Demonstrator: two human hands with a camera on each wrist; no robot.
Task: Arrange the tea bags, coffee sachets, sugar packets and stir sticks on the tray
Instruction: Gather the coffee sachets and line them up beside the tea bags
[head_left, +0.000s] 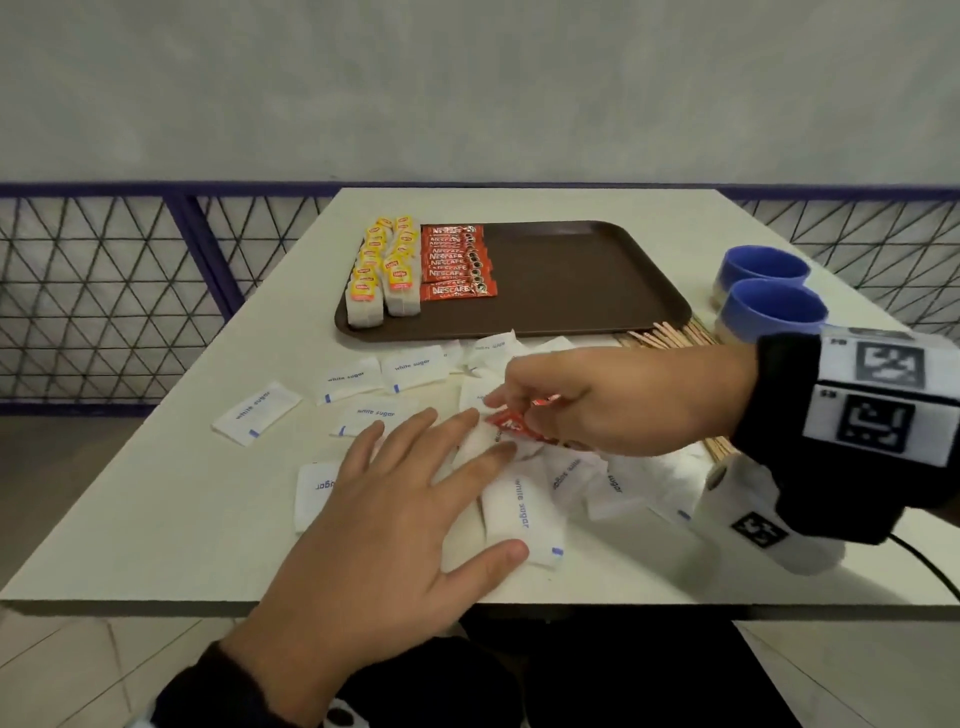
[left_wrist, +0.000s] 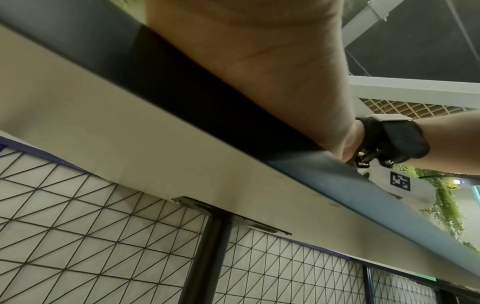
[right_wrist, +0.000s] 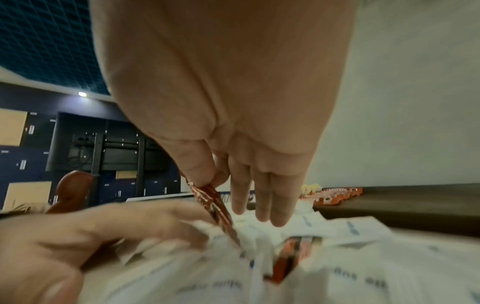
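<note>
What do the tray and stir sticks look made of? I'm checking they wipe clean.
Tray: probably plastic, dark brown, matte with a soft sheen and a moulded raised rim. Stir sticks: likely wood, pale tan, thin, dull and unglossed.

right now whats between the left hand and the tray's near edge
In the head view, loose white sugar packets lie on the table between the left hand and the tray.

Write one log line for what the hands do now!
right hand: pinches coffee sachet | left hand: flat on sugar packets | tray: tea, coffee placed
</note>
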